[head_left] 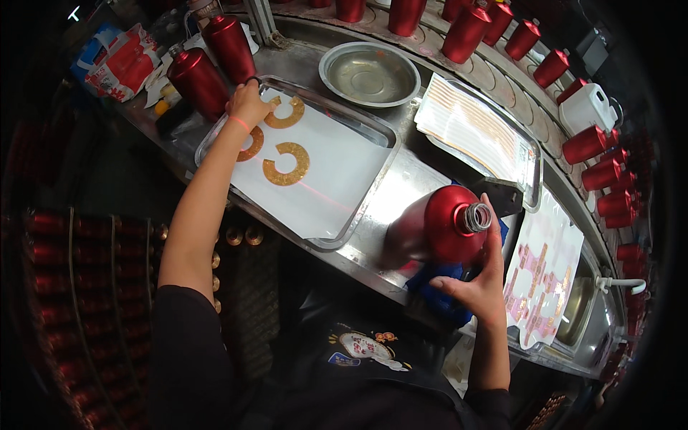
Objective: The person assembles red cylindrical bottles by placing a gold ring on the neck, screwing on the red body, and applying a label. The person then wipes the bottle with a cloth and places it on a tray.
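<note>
My left hand point(249, 106) reaches over the far left corner of a metal tray point(387, 154), fingers curled down. Its thumb is at the edge of a gold C-shaped label point(288, 115); whatever lies under the fingers is hidden. Two similar gold pieces, a partly covered one point(251, 145) and a whole one point(288, 166), lie on the white sheet point(326, 154) in this tray. My right hand point(484, 283) is beside a glossy red bottle point(448, 226), fingers stretched along its right side and thumb spread apart. That bottle stands on the counter, its threaded neck uncapped.
Two red bottles point(197, 82) stand left of the tray. A metal basin point(369, 75) sits behind it. Striped sheets point(473, 125) fill another tray. A used pink-and-gold sheet point(541, 279) lies near the sink point(577, 315). A blue cloth point(441, 297) is by my right hand. Red bottles line the conveyor point(494, 82).
</note>
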Action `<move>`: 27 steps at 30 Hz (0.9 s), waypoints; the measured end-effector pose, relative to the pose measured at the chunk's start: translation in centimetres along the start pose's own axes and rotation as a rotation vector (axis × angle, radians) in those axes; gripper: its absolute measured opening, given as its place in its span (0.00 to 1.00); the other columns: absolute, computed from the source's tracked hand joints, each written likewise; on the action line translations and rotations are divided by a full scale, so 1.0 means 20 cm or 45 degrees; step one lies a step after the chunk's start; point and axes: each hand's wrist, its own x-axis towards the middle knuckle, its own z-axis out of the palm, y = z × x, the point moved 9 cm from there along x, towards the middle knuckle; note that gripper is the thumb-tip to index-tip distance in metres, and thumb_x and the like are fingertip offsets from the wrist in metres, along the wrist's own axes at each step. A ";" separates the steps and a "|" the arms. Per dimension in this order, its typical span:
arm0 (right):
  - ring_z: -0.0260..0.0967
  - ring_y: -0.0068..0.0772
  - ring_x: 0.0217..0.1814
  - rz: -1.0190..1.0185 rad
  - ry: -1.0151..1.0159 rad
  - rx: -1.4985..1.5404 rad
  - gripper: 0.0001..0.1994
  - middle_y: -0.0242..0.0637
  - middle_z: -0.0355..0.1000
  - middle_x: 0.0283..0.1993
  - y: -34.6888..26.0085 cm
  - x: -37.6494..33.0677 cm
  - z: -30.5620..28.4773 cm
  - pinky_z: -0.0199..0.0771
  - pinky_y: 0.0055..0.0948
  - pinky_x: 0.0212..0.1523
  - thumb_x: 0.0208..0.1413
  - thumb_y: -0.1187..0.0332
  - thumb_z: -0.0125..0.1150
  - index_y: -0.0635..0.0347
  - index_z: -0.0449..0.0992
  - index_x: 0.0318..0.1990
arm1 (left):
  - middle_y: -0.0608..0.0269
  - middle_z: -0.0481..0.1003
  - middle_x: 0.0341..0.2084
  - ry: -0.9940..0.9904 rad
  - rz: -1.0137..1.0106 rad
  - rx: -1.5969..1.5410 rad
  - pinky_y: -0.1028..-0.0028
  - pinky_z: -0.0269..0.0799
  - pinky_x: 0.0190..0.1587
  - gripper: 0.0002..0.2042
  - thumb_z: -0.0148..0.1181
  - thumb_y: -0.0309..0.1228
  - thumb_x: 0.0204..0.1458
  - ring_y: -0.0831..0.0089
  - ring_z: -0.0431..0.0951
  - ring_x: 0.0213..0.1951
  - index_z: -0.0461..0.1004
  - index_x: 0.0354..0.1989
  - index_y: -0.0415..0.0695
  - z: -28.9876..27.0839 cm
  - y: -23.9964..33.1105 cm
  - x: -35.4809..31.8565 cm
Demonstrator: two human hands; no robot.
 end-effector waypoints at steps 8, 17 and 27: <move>0.66 0.43 0.68 0.022 0.181 -0.271 0.62 0.50 0.63 0.68 -0.06 -0.05 -0.06 0.75 0.31 0.51 0.31 0.59 0.86 0.56 0.52 0.76 | 0.51 0.79 0.53 -0.035 -0.042 -0.016 0.53 0.72 0.56 0.35 0.78 0.44 0.39 0.51 0.77 0.57 0.72 0.56 0.44 0.06 -0.10 0.16; 0.67 0.33 0.67 -0.289 0.176 -0.321 0.57 0.40 0.61 0.69 -0.11 0.03 0.06 0.77 0.30 0.59 0.36 0.71 0.83 0.58 0.51 0.75 | 0.46 0.80 0.47 0.238 0.021 -0.032 0.53 0.75 0.51 0.20 0.66 0.35 0.50 0.45 0.79 0.51 0.73 0.52 0.47 -0.04 -0.08 0.12; 0.74 0.34 0.57 -0.219 0.470 -0.649 0.53 0.45 0.62 0.68 -0.16 -0.01 0.05 0.79 0.25 0.43 0.34 0.67 0.85 0.54 0.57 0.70 | 0.45 0.81 0.39 0.331 0.270 0.045 0.50 0.76 0.43 0.11 0.62 0.31 0.54 0.43 0.81 0.43 0.70 0.42 0.43 -0.33 0.29 -0.31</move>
